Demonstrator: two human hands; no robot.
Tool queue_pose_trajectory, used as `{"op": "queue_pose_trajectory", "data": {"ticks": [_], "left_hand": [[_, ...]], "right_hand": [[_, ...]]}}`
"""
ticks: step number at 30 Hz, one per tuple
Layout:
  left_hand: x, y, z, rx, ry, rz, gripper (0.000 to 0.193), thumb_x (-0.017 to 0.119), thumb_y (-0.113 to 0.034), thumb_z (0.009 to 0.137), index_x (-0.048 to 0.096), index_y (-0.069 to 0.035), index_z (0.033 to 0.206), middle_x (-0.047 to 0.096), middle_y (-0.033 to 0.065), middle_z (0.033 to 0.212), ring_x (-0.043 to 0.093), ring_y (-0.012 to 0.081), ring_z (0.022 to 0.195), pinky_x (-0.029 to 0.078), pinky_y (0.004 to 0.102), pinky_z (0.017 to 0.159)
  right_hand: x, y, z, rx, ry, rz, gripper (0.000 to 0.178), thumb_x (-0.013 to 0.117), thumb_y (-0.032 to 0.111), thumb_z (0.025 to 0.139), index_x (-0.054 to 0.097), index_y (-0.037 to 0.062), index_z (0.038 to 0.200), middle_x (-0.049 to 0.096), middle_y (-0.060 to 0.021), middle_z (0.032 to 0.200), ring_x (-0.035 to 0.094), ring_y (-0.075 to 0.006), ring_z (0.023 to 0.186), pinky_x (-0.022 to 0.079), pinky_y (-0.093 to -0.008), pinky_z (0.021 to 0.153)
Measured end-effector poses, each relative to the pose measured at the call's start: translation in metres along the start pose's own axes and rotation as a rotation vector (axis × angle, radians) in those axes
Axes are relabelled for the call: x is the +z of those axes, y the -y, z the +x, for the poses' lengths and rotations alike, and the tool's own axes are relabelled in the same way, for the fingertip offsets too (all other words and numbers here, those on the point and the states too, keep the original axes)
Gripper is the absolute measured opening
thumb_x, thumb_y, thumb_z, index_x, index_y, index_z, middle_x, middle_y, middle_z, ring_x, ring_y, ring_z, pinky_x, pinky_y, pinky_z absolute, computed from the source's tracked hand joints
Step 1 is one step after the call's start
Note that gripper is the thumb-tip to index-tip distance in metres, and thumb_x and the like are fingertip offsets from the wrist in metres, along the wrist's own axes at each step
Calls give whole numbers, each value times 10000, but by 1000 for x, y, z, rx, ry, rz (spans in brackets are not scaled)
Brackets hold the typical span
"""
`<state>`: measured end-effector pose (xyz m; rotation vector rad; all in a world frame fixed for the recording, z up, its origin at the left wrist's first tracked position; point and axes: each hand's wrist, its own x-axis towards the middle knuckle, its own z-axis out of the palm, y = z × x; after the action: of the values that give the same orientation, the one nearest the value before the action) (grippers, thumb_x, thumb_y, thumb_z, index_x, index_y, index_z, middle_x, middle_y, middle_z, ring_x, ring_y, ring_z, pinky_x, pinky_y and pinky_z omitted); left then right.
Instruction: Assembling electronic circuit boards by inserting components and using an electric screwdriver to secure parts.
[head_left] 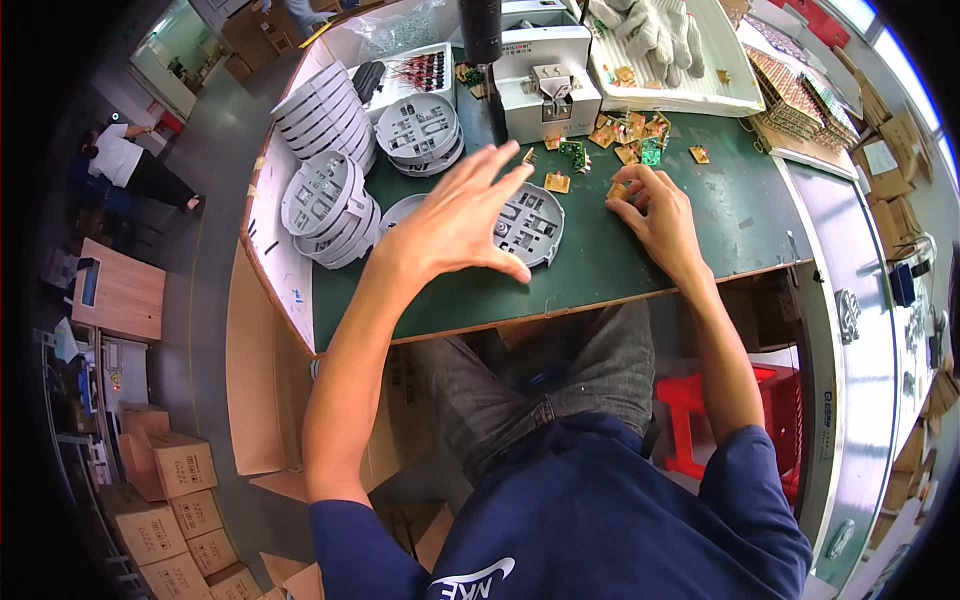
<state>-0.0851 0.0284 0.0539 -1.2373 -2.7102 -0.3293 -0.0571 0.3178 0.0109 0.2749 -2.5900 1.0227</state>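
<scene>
My left hand [450, 220] is open, its fingers spread above a round grey plastic housing [530, 225] with many cutouts, which lies on the green tabletop. The hand covers part of that housing, and I cannot tell whether it touches it. Another grey disc [400, 212] shows partly behind my left wrist. My right hand [658, 220] is closed in a pinch on a small tan circuit board [617, 191], to the right of the housing. Several loose circuit boards [630, 130] lie scattered beyond it, and a single one [557, 182] rests close to the housing.
Stacks of grey housings [325, 205] stand at the left. At the back are a white machine [545, 85], a tray of wired parts [415, 78] and a white foam tray [720, 95] with gloves [655, 35]. Board panels [800, 95] lie far right. A red stool [685, 420] stands below the table.
</scene>
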Motion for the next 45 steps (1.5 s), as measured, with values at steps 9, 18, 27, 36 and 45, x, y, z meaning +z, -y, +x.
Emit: {"op": "queue_pose_trajectory", "data": {"ticks": [9, 18, 27, 36, 45], "left_hand": [[-5, -26, -3, -164, 63, -194, 981, 805, -460, 772, 375, -16, 1534, 375, 222, 1577, 459, 364, 1394, 391, 427, 1159], [8, -62, -49, -268, -461, -2228, 935, 531, -680, 904, 375, 2, 1524, 491, 299, 1460, 623, 405, 1196, 544, 481, 955], [31, -43, -64, -221, -495, -2304, 908, 445, -712, 946, 390, -9, 1517, 471, 319, 1462, 596, 442, 1220, 532, 506, 956], [34, -49, -59, -385, -535, -1879, 874, 529, -671, 930, 433, -11, 1495, 479, 291, 1472, 583, 451, 1221, 484, 501, 1016], [56, -101, -18, -514, -403, -73, 869, 838, -464, 774, 510, 7, 1427, 555, 243, 1379, 541, 379, 1281, 442, 470, 1050]], "right_hand": [[5, -2, -7, -19, -152, 73, 255, 743, 48, 845, 647, 43, 1082, 704, -59, 936, 613, -122, 694, 503, -273, 627], [8, 15, -6, 55, 26, 174, 331, 733, 45, 843, 644, 35, 1161, 737, -80, 968, 618, -121, 727, 516, -265, 692], [16, 18, -15, -13, 8, 95, 355, 752, 67, 856, 702, 80, 1207, 724, -92, 979, 644, -178, 829, 531, -318, 805], [-2, 10, -16, -58, 63, -40, 325, 736, 78, 897, 710, 73, 1221, 703, -81, 1028, 653, -188, 928, 530, -319, 877], [-7, 31, -12, 168, 215, 807, 351, 757, 116, 920, 678, 18, 1248, 687, -33, 1116, 626, -138, 1068, 506, -308, 964]]}}
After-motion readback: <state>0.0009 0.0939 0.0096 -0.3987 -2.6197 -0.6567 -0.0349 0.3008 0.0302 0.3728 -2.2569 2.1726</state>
